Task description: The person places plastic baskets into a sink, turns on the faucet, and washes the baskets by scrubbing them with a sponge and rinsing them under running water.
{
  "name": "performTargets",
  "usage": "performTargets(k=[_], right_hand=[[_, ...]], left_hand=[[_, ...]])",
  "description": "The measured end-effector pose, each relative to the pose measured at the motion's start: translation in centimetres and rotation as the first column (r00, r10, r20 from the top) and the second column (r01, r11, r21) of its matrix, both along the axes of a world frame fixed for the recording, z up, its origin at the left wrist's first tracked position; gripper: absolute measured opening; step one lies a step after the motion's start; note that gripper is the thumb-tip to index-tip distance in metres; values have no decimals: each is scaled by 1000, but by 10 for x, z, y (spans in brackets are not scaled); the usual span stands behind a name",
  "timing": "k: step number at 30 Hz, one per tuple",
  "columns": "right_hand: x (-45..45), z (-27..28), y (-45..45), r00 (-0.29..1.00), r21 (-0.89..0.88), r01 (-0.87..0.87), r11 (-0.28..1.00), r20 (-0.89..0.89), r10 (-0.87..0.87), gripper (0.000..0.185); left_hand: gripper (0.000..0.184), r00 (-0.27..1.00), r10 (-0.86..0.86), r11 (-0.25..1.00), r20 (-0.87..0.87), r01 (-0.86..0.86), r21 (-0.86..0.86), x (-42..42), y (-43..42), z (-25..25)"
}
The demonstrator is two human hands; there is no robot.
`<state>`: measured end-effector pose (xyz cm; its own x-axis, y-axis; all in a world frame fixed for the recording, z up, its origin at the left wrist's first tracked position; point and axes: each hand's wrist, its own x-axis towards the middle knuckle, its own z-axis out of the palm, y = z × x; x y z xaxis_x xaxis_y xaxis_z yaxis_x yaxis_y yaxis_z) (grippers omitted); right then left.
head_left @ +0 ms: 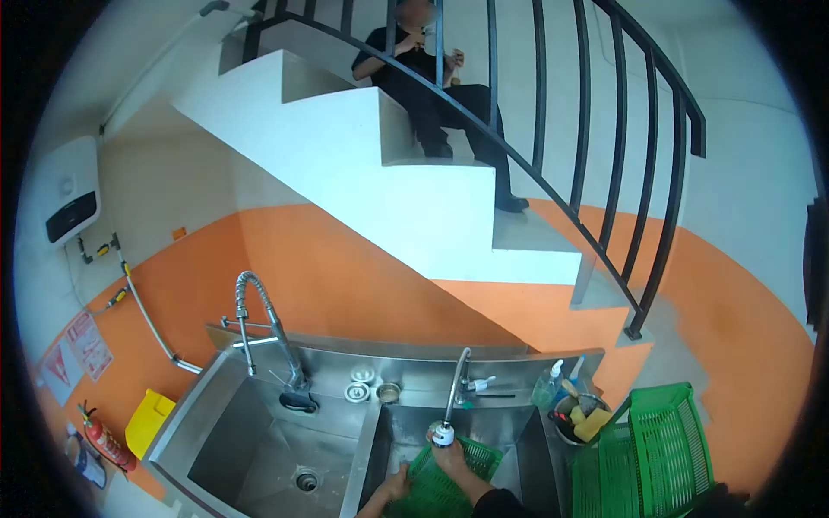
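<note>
A green perforated plastic basket sits tilted in the right sink basin, under the faucet. My left hand is closed at the basket's left rim, thumb uppermost. Inside the basket's upper part, my right hand reaches up to the white-and-black nozzle of the thin faucet. The nozzle overlaps this hand in view, so whether the fingers grip it or lie below it cannot be told. Whether water runs is not clear.
Left of my hands is a second basin with a spring faucet. A container of sponges, a spray bottle and green crates stand at right. Someone sits on the stairs behind a railing.
</note>
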<state>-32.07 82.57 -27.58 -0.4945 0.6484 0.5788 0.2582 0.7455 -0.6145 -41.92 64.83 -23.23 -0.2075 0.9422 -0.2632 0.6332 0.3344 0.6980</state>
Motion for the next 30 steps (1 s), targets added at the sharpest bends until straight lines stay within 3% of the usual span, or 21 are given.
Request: performTargets(k=[1, 2, 6, 9, 11, 12, 13, 15, 16, 18, 23, 25, 29, 30], right_hand=[[3, 31, -19, 988, -240, 157, 958, 50, -149, 20], [5, 56, -34, 951, -457, 310, 834, 138, -278, 20], [-2, 63, -45, 956, -447, 260, 856, -5, -293, 21], [-12, 53, -46, 940, -355, 297, 886, -54, -337, 32], [-22, 61, -58, 843, -391, 340, 855, -278, -461, 19], [-28, 56, -57, 853, -419, 393, 819, -168, -495, 18], [-30, 49, -58, 853, -417, 389, 821, -173, -492, 18], [-29, 37, -66, 936, 93, 291, 952, 181, -303, 27], [-28, 33, -66, 934, 83, 294, 952, 185, -304, 27], [-19, 31, -60, 970, 149, -29, 988, 243, -9, 35], [-20, 29, -57, 951, 132, 78, 988, 288, -113, 31], [-24, 20, -59, 907, 7, 311, 950, 298, -298, 35], [-18, 41, -66, 892, -207, 404, 891, 304, -333, 26], [-13, 43, -64, 899, -317, 434, 843, 212, -383, 22]], left_hand=[[61, 1000, 16, 1000, -4, -16, 3, -2, 2, -16], [62, 999, 32, 999, -6, -32, 1, -3, 3, -27], [63, 995, 42, 997, -95, -47, -57, -1, 1, -45], [77, 996, 87, 987, 36, -81, -139, 1, 2, -58], [69, 991, 111, 992, -75, -115, -54, -1, 4, -83], [69, 990, 115, 992, -80, -118, -46, -2, 7, -81], [69, 987, 160, 987, 22, -160, 3, 3, 5, -80], [69, 945, 227, 966, 234, -249, 70, 23, -12, -81], [69, 908, 249, 951, 337, -295, 90, 33, -25, -82], [70, 859, 269, 935, 435, -342, 96, 37, -44, -63], [69, 863, 307, 907, 401, -393, 150, 49, -42, -62], [69, 860, 334, 890, 385, -423, 173, 60, -40, -67], [68, 849, 408, 846, 336, -490, 211, 74, -35, -81], [68, 842, 430, 833, 324, -509, 217, 79, -34, -84]])
